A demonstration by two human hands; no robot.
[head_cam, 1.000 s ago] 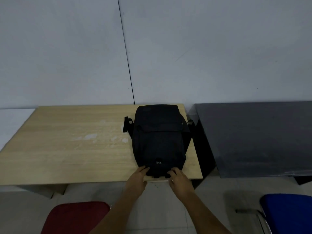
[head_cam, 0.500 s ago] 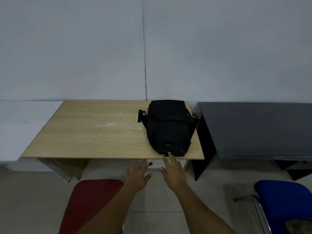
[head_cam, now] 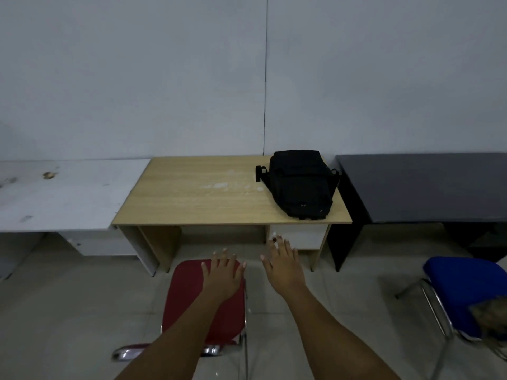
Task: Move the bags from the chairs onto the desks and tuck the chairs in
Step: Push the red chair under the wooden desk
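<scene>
A black backpack point(head_cam: 300, 185) lies flat on the right end of the wooden desk point(head_cam: 197, 198). In front of that desk stands a red-seated chair point(head_cam: 189, 294) with a chrome frame, pulled out from under it. My left hand point(head_cam: 223, 274) hovers over the red seat's far right part, fingers spread and empty. My right hand point(head_cam: 284, 263) is beside it, over the floor to the right of the chair, also spread and empty. A blue-seated chair point(head_cam: 463, 292) stands at the right with a brownish bag point(head_cam: 491, 314) partly in view on its near edge.
A white desk point(head_cam: 63, 196) adjoins the wooden one on the left, and a dark grey desk point(head_cam: 422, 185) on the right. All three back onto a pale wall. A white drawer unit point(head_cam: 299, 238) sits under the wooden desk's right side. Tiled floor lies around the chairs.
Both hands let go of the backpack and drew back from the desk edge. I have stepped back and the view has shifted left, bringing the red chair and white desk into view.
</scene>
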